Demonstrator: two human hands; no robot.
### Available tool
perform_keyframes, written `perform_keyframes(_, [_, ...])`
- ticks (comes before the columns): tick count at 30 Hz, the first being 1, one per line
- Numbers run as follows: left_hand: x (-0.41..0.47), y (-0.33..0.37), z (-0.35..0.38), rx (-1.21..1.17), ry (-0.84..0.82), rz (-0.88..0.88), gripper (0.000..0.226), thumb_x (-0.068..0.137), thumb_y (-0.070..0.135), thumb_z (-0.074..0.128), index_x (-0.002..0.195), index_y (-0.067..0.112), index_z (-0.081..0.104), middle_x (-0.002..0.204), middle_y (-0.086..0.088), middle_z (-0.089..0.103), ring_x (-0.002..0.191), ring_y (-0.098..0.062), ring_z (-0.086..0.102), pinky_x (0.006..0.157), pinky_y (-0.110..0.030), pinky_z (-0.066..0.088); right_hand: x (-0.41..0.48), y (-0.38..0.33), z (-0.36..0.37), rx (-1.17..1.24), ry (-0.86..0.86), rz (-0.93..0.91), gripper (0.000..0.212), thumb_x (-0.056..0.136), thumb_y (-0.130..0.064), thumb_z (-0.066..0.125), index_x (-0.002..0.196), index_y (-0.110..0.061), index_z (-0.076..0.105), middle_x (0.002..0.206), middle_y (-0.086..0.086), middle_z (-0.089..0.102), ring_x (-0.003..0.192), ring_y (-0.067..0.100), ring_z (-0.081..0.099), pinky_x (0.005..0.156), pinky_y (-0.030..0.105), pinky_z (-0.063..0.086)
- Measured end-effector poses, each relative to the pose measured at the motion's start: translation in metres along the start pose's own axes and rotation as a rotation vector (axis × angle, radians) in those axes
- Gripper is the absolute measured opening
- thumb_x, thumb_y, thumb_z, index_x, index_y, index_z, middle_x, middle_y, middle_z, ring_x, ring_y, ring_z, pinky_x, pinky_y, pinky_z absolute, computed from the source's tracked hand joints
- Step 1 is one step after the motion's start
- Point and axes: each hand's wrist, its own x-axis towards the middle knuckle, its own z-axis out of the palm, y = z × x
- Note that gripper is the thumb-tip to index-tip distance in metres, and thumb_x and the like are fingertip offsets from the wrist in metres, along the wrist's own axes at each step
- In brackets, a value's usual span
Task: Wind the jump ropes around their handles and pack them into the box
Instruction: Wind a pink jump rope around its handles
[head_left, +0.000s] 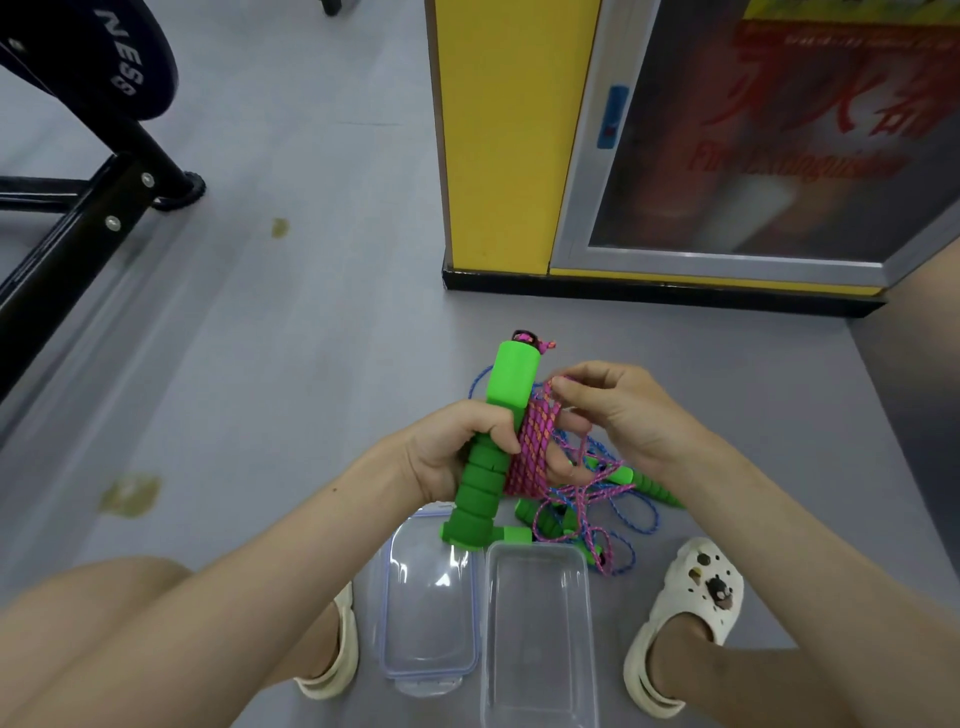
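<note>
My left hand (457, 449) grips a pair of green jump-rope handles (491, 447), held upright over the floor. Several turns of pink rope (531, 441) are wound around them beside my fingers. My right hand (618, 410) pinches the pink rope at the top of the coil. The loose pink tail (592, 514) trails down to the floor. A second rope, blue (641, 514), lies tangled there with its green handles (657, 491). The clear plastic box (537, 634) stands open below, between my feet.
The box's clear lid (428, 597) lies flat left of the box. My feet in cream clogs (691, 613) flank both. A yellow pillar with a fire-extinguisher cabinet (727, 145) rises behind. A black gym-equipment frame (78, 208) stands at the far left on the grey floor.
</note>
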Motion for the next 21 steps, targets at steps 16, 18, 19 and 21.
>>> perform_keyframes(16, [0.005, 0.024, 0.008, -0.251, 0.242, 0.437, 0.076, 0.063, -0.002, 0.041, 0.138, 0.013, 0.043, 0.079, -0.011, 0.068, 0.107, -0.03, 0.064, 0.077, -0.036, 0.055, 0.001, 0.061, 0.013, -0.553, -0.177, 0.129, 0.048, 0.1, -0.05, 0.024, 0.087, -0.023, 0.062, 0.084, -0.009, 0.066, 0.08, 0.0, 0.061, 0.087, 0.026, 0.044])
perform_keyframes(18, [0.001, 0.035, 0.006, -0.236, 0.332, 0.5, 0.076, 0.064, -0.001, 0.041, 0.139, 0.016, 0.042, 0.093, -0.013, 0.071, 0.109, -0.028, 0.064, 0.083, -0.033, 0.051, 0.005, 0.076, 0.003, -0.79, -0.232, 0.104, 0.037, 0.098, -0.049, 0.036, 0.084, -0.021, 0.056, 0.084, -0.003, 0.06, 0.076, 0.011, 0.055, 0.077, 0.033, 0.046])
perform_keyframes(19, [-0.001, 0.04, 0.006, -0.231, 0.373, 0.526, 0.072, 0.066, -0.002, 0.041, 0.136, 0.018, 0.044, 0.104, -0.014, 0.071, 0.111, -0.027, 0.063, 0.089, -0.033, 0.047, 0.008, 0.082, -0.002, -0.892, -0.257, 0.111, 0.031, 0.097, -0.043, 0.043, 0.08, -0.019, 0.052, 0.079, -0.002, 0.057, 0.071, 0.012, 0.051, 0.069, 0.031, 0.043])
perform_keyframes(21, [-0.003, 0.043, 0.007, -0.187, 0.489, 0.546, 0.056, 0.076, -0.008, 0.038, 0.116, 0.023, 0.061, 0.122, -0.009, 0.065, 0.12, -0.024, 0.057, 0.099, -0.032, 0.042, 0.013, 0.083, -0.007, -0.981, -0.268, 0.122, 0.024, 0.096, -0.029, 0.049, 0.074, -0.021, 0.05, 0.072, -0.003, 0.054, 0.063, 0.011, 0.049, 0.06, 0.026, 0.039])
